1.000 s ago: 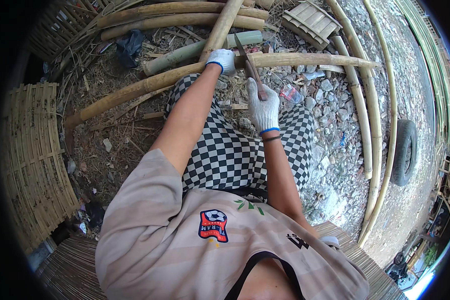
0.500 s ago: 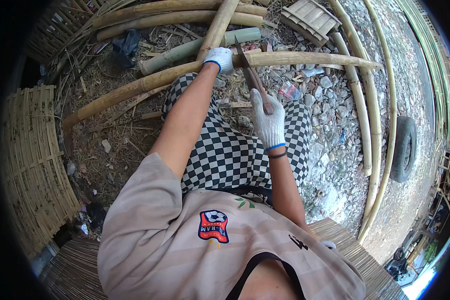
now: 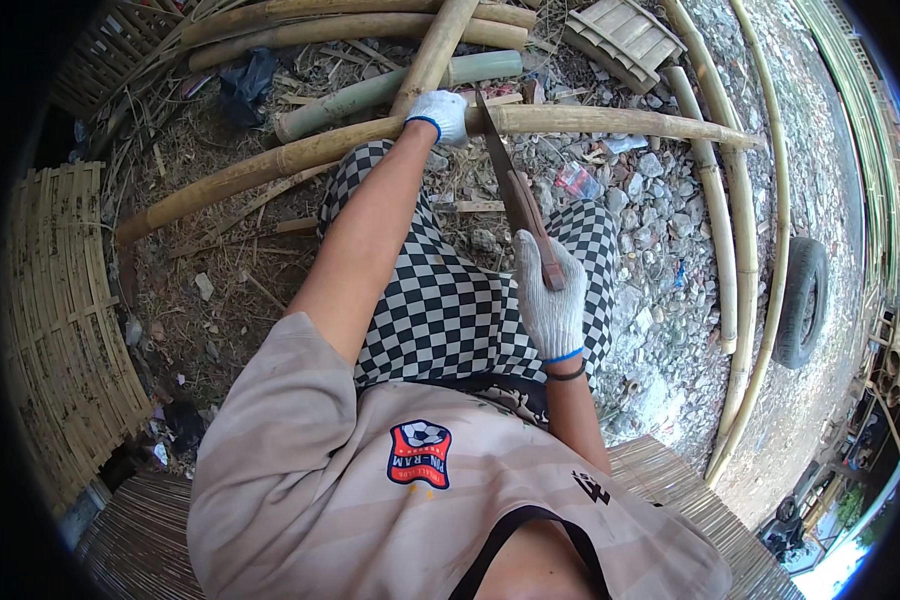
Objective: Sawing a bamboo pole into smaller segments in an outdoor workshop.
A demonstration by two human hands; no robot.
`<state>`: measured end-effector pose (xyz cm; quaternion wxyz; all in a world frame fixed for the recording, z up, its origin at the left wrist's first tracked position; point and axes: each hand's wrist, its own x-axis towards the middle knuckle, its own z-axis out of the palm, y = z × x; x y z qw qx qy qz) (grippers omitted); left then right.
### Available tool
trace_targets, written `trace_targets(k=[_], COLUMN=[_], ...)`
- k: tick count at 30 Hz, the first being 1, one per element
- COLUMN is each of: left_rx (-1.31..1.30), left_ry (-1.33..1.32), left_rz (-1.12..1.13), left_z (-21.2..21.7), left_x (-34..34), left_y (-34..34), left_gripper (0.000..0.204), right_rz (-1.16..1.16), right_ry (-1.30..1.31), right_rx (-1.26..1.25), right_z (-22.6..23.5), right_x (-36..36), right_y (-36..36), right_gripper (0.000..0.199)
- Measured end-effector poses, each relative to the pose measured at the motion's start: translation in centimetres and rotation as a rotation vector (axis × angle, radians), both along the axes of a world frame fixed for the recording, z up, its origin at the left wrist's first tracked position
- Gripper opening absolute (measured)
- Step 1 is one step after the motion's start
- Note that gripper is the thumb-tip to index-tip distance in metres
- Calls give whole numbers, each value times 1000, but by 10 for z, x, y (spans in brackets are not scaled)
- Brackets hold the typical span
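Observation:
A long bamboo pole [image 3: 260, 178] lies crosswise in front of my knees, resting over other bamboo. My left hand [image 3: 437, 117], in a white knit glove with a blue cuff, is closed around this pole where another bamboo pole [image 3: 432, 62] meets it. In my right hand [image 3: 552, 300], gloved the same way, is the wooden handle of a hand saw [image 3: 503, 165]. Its dark blade lies across the pole just right of my left hand, with the tip past the far side. The teeth and any cut are too small to make out.
Behind the pole lie a greenish bamboo piece [image 3: 370, 92] and a black plastic bag [image 3: 246, 88]. Long poles [image 3: 738, 240] and a tyre [image 3: 802, 300] lie at the right on gravel. A woven bamboo panel [image 3: 60, 320] is at the left, a slatted bamboo block [image 3: 622, 42] far right.
My right hand has drawn the saw back toward my body, so more of the blade shows on the near side of the pole. My left hand keeps its hold.

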<state>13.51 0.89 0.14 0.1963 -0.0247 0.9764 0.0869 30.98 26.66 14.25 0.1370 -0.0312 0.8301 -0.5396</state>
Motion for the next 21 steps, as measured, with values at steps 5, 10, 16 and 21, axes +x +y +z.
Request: trace_targets(k=[5,10,16,21], left_rx=[22,9,4,31], left_ry=[6,-21,-22,0], left_rz=[-36,-8,-24,13], left_z=[4,-2,8,8], left_x=[-15,-7,-6,-16], left_y=[23,5,6,21], left_gripper=[55,56,58,50], right_rz=[-51,26,-3,-47], right_ry=[153,29,39,114], right_rx=[49,37,-6,46], right_z=[-67,-19,-37,-56], right_x=[-74,-42,-40,-72], right_y=[-39,-24,-22,-33], right_gripper=[43,38,39,55])
